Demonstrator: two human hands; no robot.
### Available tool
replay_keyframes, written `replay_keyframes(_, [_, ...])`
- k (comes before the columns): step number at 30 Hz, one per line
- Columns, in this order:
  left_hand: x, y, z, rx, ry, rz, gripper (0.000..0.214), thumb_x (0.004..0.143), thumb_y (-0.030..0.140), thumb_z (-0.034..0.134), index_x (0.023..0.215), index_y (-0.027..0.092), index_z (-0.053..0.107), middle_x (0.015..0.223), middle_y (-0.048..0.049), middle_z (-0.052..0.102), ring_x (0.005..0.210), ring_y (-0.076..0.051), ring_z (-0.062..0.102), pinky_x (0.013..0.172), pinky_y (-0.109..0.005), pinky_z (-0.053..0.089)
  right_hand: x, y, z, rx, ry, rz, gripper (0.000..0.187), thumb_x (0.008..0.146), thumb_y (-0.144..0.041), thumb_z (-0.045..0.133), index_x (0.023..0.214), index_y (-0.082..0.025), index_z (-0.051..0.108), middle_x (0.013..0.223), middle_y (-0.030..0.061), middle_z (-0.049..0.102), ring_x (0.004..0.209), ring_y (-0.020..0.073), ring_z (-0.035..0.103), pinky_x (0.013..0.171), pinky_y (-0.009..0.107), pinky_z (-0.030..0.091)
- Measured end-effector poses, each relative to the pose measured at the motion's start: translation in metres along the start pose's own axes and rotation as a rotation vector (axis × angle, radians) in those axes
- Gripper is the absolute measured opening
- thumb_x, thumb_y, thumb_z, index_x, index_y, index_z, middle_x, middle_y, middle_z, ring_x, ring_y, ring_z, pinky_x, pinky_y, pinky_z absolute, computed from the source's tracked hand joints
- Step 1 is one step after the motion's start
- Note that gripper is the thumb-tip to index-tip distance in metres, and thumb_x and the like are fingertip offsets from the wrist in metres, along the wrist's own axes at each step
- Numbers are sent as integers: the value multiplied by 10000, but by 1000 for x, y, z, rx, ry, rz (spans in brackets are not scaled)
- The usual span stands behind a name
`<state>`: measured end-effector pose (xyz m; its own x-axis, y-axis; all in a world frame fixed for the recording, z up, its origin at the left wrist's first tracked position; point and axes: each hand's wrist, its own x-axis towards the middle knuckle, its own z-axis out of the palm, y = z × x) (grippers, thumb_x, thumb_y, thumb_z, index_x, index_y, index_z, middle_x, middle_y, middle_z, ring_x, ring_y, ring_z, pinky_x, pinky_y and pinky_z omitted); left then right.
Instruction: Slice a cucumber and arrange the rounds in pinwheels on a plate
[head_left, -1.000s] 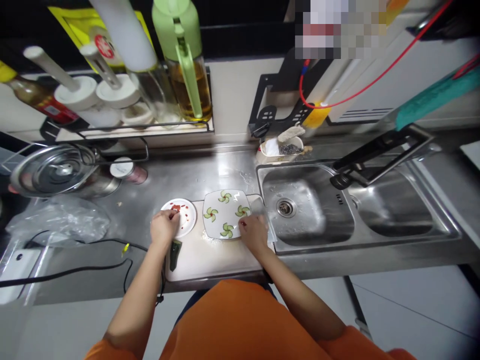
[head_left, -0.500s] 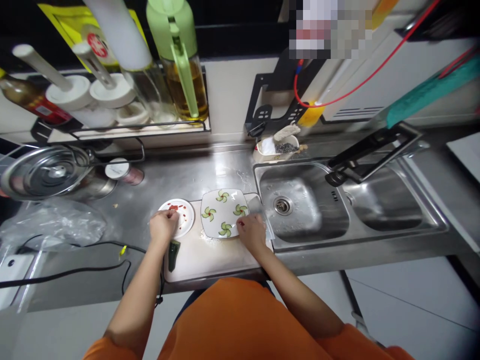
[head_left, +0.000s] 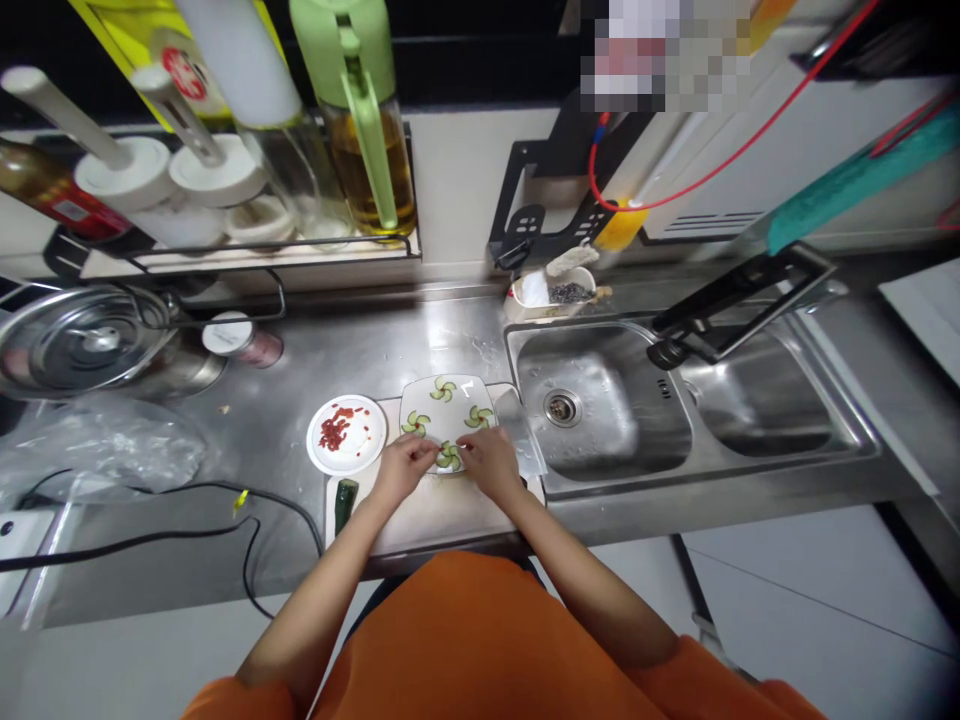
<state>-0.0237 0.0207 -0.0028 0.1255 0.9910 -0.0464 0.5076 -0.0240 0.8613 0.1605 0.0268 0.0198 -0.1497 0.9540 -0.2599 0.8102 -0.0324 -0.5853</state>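
Note:
A white squarish plate [head_left: 424,390] lies on the cutting board [head_left: 450,515], with several green pinwheels of cucumber slices [head_left: 442,389] that have red centres. Over its near edge, my left hand [head_left: 405,465] is closed in a pinch beside the nearest pinwheel. My right hand [head_left: 491,462] pinches just to the right of the same pinwheel. Whatever the fingertips of either hand hold is too small to make out. Left of them, a round white dish [head_left: 364,455] carries small red pieces [head_left: 335,428] that look like goji berries. A cucumber piece [head_left: 345,503] rests at the board's left edge.
A broad knife blade [head_left: 517,425] lies right of the plate, beside the double sink [head_left: 607,400]. On the left are a plastic bag [head_left: 105,445], a black cord [head_left: 187,488], a lidded pot [head_left: 90,340] and a small jar [head_left: 244,340]. A seasoning rack [head_left: 255,258] hangs behind.
My left hand has moved right, from the dish of red pieces to the plate's near edge. My right hand has shifted slightly left, its fingers turned towards the nearest pinwheel.

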Motion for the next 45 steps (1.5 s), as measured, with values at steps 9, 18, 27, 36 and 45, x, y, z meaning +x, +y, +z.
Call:
replay_keyframes(9, [2,-5,17,74,-78,41,92,782,206,612,731,191,687,705,-11,634,697,-116,572,658,-228,429,0,0,4,-78,-72,33,203,860,-304,530,886,-267,729,867,17,662,919,184,476,795,278,311])
replay_keyframes(18, [1,-3,18,106,-87,57,92,787,188,606,732,186,679,682,-8,617,701,-119,566,658,-228,419,0,-6,0,-131,-109,80,211,861,-345,525,906,-282,721,904,26,649,980,211,439,760,282,308])
replay_keyframes(27, [0,-2,16,128,-108,50,106,805,208,599,741,188,680,680,-10,603,696,-121,551,655,-233,413,1,-7,1,-135,-129,81,230,862,-327,491,878,-282,716,902,29,645,991,219,423,730,292,298])
replay_keyframes(36, [-3,3,15,360,-132,148,150,829,249,585,741,185,690,680,-35,568,731,-157,518,688,-276,404,-1,-13,1,-207,-158,56,279,895,-327,438,874,-255,706,940,52,646,1034,235,423,750,312,314])
replay_keyframes(45, [-4,2,17,315,-120,115,89,781,222,624,815,202,703,752,-43,610,805,-179,552,754,-305,440,0,-14,0,-245,-165,53,279,895,-317,436,881,-243,704,966,63,646,1043,251,424,736,325,326])
